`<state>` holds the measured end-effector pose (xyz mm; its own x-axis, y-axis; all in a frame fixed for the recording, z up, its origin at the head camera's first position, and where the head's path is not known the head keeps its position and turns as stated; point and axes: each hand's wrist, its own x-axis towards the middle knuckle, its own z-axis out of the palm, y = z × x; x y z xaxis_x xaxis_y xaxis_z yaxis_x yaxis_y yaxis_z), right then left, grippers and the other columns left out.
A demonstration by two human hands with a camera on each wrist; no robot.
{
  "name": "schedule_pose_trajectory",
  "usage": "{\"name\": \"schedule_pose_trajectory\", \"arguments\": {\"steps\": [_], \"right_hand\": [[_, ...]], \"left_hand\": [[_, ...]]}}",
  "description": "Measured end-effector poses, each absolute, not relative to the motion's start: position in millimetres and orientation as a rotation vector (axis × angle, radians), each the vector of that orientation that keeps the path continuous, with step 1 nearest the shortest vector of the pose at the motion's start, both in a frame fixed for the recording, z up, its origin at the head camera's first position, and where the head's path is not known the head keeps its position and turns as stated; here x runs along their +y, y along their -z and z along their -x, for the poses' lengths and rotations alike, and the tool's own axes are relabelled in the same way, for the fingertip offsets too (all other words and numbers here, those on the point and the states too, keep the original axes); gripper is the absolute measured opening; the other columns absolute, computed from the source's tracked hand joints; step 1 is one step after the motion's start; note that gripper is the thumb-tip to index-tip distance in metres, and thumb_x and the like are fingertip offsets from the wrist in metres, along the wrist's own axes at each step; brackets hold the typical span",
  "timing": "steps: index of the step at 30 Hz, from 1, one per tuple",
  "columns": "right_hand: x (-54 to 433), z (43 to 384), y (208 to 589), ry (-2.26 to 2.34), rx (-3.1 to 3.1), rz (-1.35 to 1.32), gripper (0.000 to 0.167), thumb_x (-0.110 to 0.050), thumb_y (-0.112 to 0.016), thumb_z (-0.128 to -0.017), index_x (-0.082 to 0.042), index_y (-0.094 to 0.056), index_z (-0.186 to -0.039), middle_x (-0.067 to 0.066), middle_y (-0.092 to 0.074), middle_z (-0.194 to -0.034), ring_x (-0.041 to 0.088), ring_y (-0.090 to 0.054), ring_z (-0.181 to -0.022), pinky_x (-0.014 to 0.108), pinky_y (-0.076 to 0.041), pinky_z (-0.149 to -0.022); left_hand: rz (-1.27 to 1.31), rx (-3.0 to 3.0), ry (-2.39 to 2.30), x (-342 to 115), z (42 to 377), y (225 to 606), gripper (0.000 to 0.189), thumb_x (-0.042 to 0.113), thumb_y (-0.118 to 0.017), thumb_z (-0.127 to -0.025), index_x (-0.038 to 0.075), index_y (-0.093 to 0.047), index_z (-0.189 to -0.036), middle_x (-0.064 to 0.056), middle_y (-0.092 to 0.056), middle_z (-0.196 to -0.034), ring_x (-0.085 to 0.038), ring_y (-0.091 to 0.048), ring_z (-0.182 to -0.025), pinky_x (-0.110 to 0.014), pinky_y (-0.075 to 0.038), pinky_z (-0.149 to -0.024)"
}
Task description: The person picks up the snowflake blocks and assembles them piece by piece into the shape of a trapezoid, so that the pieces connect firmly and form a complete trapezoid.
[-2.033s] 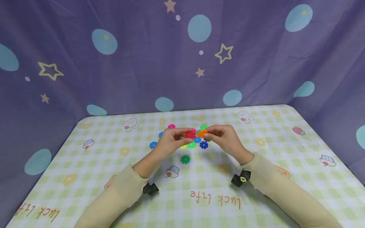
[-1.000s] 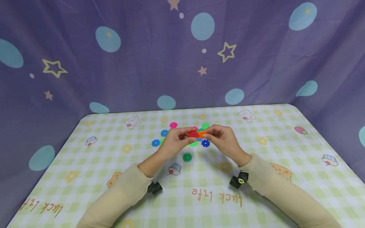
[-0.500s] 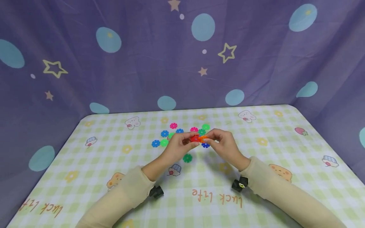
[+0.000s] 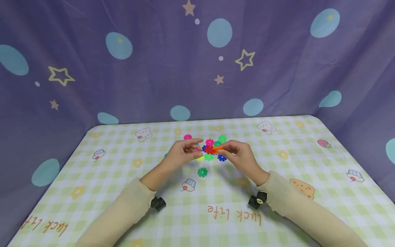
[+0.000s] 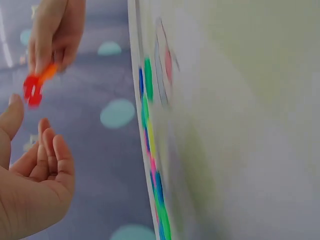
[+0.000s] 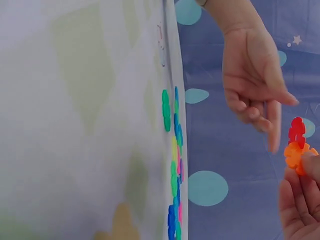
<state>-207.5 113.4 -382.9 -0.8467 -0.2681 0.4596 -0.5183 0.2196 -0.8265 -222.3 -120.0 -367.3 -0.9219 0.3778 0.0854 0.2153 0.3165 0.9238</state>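
Note:
My right hand (image 4: 242, 154) pinches an orange notched plastic disc (image 6: 296, 156) between thumb and fingers. A red notched disc (image 6: 297, 130) is slotted into the orange one's edge, so the joined pair is held above the table. To the left of the red disc (image 4: 210, 149), my left hand (image 4: 182, 152) stands apart with loosely bent fingers and nothing between them. In the left wrist view, the thumb and fingers of the left hand (image 5: 42, 180) are spread below the red disc (image 5: 33, 91), not touching it.
Beneath the hands, several loose discs lie on the checked tablecloth (image 4: 172, 219), among them a pink disc (image 4: 187, 137), a dark blue disc (image 4: 222, 157) and a light green disc (image 4: 222, 139). A green disc (image 4: 202, 172) lies nearer the front. A purple patterned curtain (image 4: 148, 75) hangs behind.
Earlier the left hand pinched the red disc while the two discs were brought together. Now it has let go and drawn back left; the joined discs stay in the right hand.

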Motion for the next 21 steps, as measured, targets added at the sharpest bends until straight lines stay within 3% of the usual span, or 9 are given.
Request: {"name": "schedule_pose_trajectory", "arguments": {"steps": [7,14,21], "right_hand": [[119.8,208.2,385.1,-1.712,-2.317,-0.705,0.008,-0.009,-0.070,-0.085,-0.002,-0.071,-0.090,0.009,-0.070,-0.085,0.030,-0.064,-0.071,0.024,-0.051,-0.060],[120.3,209.0,384.1,-1.742,-2.315,-0.680,0.008,-0.006,-0.070,-0.084,0.001,-0.071,-0.090,0.012,-0.070,-0.086,0.018,-0.064,-0.068,0.023,-0.052,-0.060],[119.5,207.9,383.5,-1.775,-2.321,-0.684,0.010,-0.006,-0.069,-0.085,0.002,-0.070,-0.090,0.015,-0.069,-0.087,0.013,-0.063,-0.068,0.022,-0.051,-0.061]], "left_hand": [[-0.414,2.418,-1.573,-174.9,240.1,375.9,0.047,0.014,-0.071,-0.084,-0.002,-0.057,-0.126,-0.020,-0.062,-0.118,-0.021,-0.058,-0.099,-0.025,-0.050,-0.079],[-0.351,2.324,-1.435,-221.3,258.1,386.4,0.047,0.010,-0.068,-0.086,-0.004,-0.054,-0.129,-0.020,-0.055,-0.130,-0.031,-0.052,-0.116,-0.029,-0.047,-0.091],[-0.368,2.401,-1.320,-237.6,268.7,400.8,0.045,0.004,-0.073,-0.080,-0.002,-0.060,-0.123,-0.018,-0.060,-0.124,-0.032,-0.053,-0.117,-0.038,-0.043,-0.099]]}}
